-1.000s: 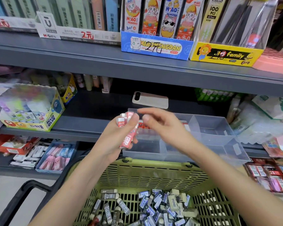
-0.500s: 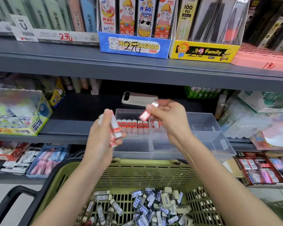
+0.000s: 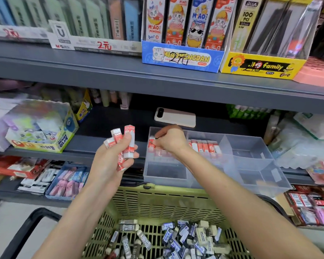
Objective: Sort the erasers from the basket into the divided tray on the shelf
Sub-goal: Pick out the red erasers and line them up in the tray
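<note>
The left hand [image 3: 110, 163] is curled round a bunch of red-and-white erasers [image 3: 126, 142], held upright just left of the tray. The right hand [image 3: 169, 140] reaches into the clear divided tray [image 3: 251, 142] on the shelf [image 3: 94, 131]. It pinches one red eraser [image 3: 151, 143] at the left end of the back-left compartment, where a row of matching erasers [image 3: 204, 146] stands. Below, the green basket [image 3: 157, 200] holds a heap of grey and blue erasers [image 3: 178, 240]. A phone [image 3: 175, 117] lies behind the tray.
</note>
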